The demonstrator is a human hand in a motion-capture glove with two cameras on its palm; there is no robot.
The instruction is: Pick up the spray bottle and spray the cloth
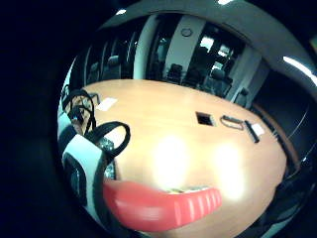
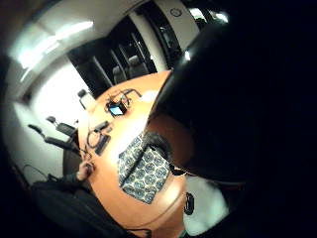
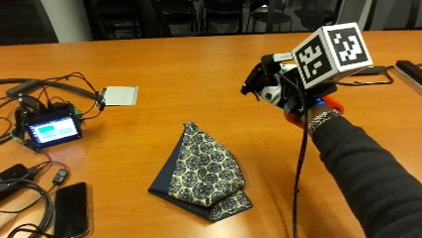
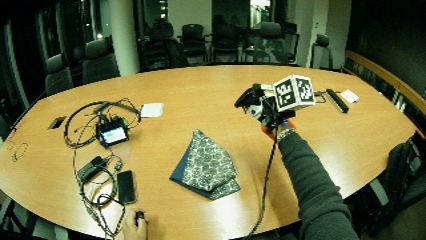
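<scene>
Right hand [image 3: 290,91]: raised above table [image 3: 184,64], fingers wrapped round spray bottle [image 3: 264,82], red trigger [image 1: 163,206] near palm. Nozzle faces toward cloth [image 3: 204,171], likely aiming. Cloth: folded, flat on table, below and apart from bottle.

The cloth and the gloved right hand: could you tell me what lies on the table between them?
Only bare table separates the cloth from the raised right hand, as the outside view shows.
</scene>
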